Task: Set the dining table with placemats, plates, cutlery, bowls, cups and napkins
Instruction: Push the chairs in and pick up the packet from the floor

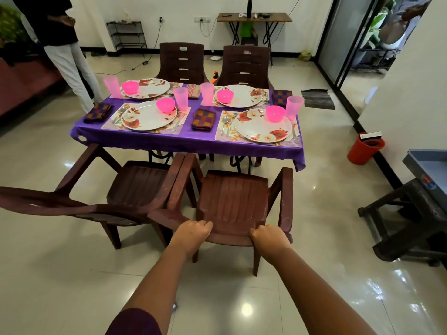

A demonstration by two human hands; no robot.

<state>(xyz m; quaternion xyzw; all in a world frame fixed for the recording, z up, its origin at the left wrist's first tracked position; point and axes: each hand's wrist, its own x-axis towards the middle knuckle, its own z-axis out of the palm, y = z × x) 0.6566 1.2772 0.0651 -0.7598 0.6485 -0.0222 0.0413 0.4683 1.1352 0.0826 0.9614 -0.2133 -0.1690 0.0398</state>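
With the purple-clothed dining table (150, 141) at frame centre looking fully set, the left hand (191, 234) and right hand (269, 236) both curl over the brown plastic chair (232, 201) backrest, probably to tuck it in.

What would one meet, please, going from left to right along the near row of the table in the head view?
Checked napkin → cutlery → floral plate → pink cup → checked napkin → spoons → floral plate → pink cup.

Left chair (72, 204) backrest cropped; fingertips hidden
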